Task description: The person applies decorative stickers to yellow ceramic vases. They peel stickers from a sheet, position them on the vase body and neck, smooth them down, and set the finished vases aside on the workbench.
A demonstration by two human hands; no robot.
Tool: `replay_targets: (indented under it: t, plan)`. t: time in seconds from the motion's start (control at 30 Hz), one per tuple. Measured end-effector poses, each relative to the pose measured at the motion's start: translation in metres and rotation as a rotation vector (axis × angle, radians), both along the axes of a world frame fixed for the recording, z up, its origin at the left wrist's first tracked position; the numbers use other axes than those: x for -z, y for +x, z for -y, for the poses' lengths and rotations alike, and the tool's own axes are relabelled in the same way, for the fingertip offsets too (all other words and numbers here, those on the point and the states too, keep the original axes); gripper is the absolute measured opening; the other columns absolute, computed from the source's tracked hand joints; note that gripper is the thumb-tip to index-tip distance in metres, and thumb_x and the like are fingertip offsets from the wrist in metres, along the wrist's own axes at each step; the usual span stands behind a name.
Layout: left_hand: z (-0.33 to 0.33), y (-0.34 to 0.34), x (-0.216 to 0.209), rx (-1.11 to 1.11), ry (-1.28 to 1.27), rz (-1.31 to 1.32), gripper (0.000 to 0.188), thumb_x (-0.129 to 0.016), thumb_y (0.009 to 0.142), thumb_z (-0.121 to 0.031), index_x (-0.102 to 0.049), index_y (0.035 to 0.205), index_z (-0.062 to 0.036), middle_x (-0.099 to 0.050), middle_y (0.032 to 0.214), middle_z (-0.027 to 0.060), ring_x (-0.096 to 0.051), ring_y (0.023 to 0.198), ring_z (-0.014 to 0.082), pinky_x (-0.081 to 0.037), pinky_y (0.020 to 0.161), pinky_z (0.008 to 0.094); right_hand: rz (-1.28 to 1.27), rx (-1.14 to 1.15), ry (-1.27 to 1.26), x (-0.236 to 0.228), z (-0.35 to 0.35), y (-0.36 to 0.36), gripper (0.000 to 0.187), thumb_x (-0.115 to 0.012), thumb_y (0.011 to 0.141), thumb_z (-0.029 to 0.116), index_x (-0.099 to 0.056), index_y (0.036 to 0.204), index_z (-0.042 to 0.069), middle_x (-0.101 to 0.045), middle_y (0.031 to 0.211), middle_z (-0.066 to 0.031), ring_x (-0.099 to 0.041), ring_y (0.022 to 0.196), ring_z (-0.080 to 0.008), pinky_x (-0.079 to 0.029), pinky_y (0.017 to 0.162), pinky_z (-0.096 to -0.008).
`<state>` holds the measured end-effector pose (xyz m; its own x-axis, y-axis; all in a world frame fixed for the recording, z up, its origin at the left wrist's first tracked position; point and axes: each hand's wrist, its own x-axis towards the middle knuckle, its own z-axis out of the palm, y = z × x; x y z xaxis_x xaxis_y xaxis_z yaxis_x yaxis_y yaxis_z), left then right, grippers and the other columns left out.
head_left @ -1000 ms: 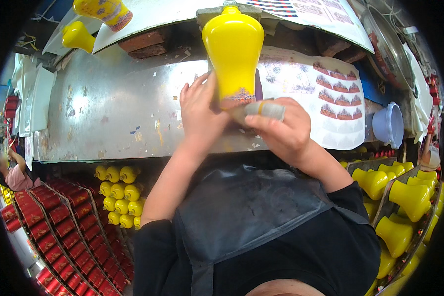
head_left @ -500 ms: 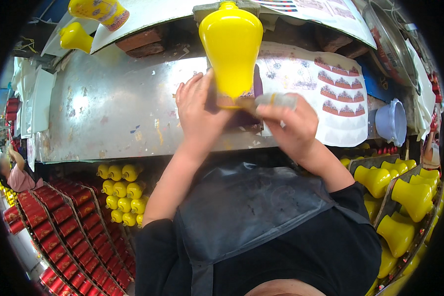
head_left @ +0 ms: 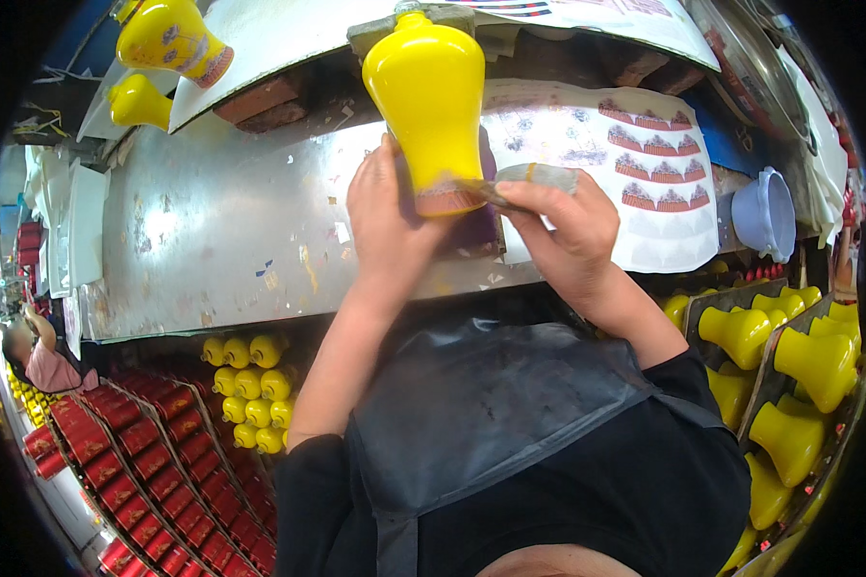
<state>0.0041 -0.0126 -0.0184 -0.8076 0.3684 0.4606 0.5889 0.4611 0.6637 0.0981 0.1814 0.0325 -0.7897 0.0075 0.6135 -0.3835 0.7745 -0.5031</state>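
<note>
A glossy yellow vase [head_left: 428, 96] lies with its neck pointing away from me and its foot toward me. Round the foot runs a patterned brown decal band [head_left: 443, 199]. My left hand [head_left: 387, 207] grips the foot end from the left, its far fingers partly hidden. In my right hand [head_left: 570, 216] is a flat tool [head_left: 539, 176] with a grey handle and a dark tip, pinched between thumb and fingers. Its tip touches the vase at the right end of the band; whether it is a brush or a scraper I cannot tell.
To the right lies a decal sheet [head_left: 654, 236], beside a pale lilac bucket [head_left: 762, 213]. A decorated yellow vase [head_left: 168, 38] stands at far left. Racks hold yellow vases [head_left: 784, 442] at right and red cylindrical pieces [head_left: 144, 452] at left. Another person [head_left: 48, 361] is at far left.
The tool's tip has moved from the middle of the foot to its right side. More of the decal band shows. The whole view has shifted slightly.
</note>
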Motion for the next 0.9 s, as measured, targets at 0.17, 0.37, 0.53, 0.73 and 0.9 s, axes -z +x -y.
replay_targets:
  t: [0.17, 0.37, 0.53, 0.73, 0.9]
  plan:
    - [-0.004, -0.009, 0.01, 0.058, 0.074, 0.268, 0.095, -0.088, 0.076, -0.019, -0.041, 0.156, 0.003, -0.066, 0.13, 0.0192, -0.06, 0.123, 0.0365, -0.046, 0.107, 0.044, -0.209, -0.14, 0.118, -0.002, 0.002, -0.009, 0.032, -0.08, 0.074, 0.008, -0.076, 0.106, 0.012, -0.065, 0.08, -0.0049, -0.063, 0.068, -0.0242, -0.05, 0.062, -0.0373]
    - [-0.001, 0.002, -0.005, 0.034, -0.01, 0.186, 0.089, -0.085, 0.083, -0.015, -0.039, 0.158, 0.0006, -0.059, 0.143, 0.0179, -0.057, 0.132, 0.0294, -0.043, 0.113, 0.04, -0.078, 0.083, 0.11, -0.015, -0.005, -0.026, 0.041, -0.082, 0.077, 0.002, -0.075, 0.116, 0.011, -0.06, 0.07, -0.0051, -0.056, 0.06, -0.0243, -0.046, 0.057, -0.036]
    - [-0.004, 0.006, -0.023, 0.091, 0.128, 0.381, 0.1, -0.081, 0.088, -0.022, -0.019, 0.164, -0.0057, -0.042, 0.155, 0.0208, -0.044, 0.143, 0.0318, -0.037, 0.118, 0.0428, -0.182, -0.066, 0.124, -0.019, 0.0, -0.035, 0.027, -0.077, 0.08, 0.017, -0.069, 0.106, 0.012, -0.059, 0.068, -0.0049, -0.062, 0.061, -0.0252, -0.047, 0.057, -0.0392]
    - [-0.022, 0.004, -0.026, 0.129, 0.383, 0.599, 0.085, -0.066, 0.1, -0.018, -0.013, 0.166, -0.0082, -0.036, 0.159, 0.0202, -0.041, 0.146, 0.0299, -0.038, 0.119, 0.0412, -0.24, -0.034, 0.228, -0.02, -0.001, -0.04, 0.033, -0.076, 0.08, 0.014, -0.072, 0.111, 0.008, -0.056, 0.068, -0.0035, -0.058, 0.06, -0.0228, -0.046, 0.059, -0.0374]
    - [-0.022, 0.001, -0.026, 0.108, 0.445, 0.649, 0.085, -0.067, 0.099, -0.02, -0.015, 0.164, -0.0036, -0.042, 0.153, 0.0216, -0.046, 0.141, 0.0297, -0.037, 0.117, 0.0415, -0.093, 0.079, 0.096, -0.014, -0.004, -0.037, 0.029, -0.073, 0.082, 0.014, -0.071, 0.11, 0.004, -0.062, 0.074, -0.0075, -0.064, 0.066, -0.0245, -0.049, 0.063, -0.0368]
